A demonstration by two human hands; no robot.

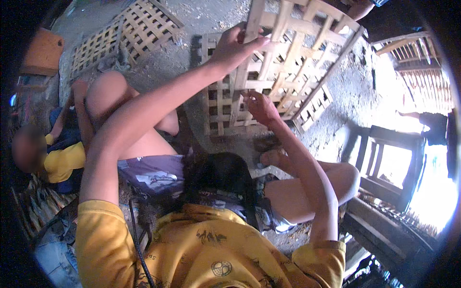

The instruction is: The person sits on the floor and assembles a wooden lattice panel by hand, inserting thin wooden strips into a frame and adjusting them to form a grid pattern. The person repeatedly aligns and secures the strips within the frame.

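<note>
A woven lattice panel (288,53) of pale bamboo or wooden strips stands tilted in front of me. My left hand (233,50) is closed round its left edge, with the thumb over the near face. Lower down, my right hand (261,108) is closed at the panel's lower left corner, fingertips pinched against a strip; a part of the fingers is hidden. Beneath and behind the raised panel, a second lattice panel (216,127) lies on the ground.
More lattice panels (144,29) lie on the dirt floor at the far left. A person in a yellow shirt (65,163) sits at my left. Another person's arm (360,9) reaches in beyond the panel. A wooden frame (379,177) stands at the right, near a slatted wall (425,79).
</note>
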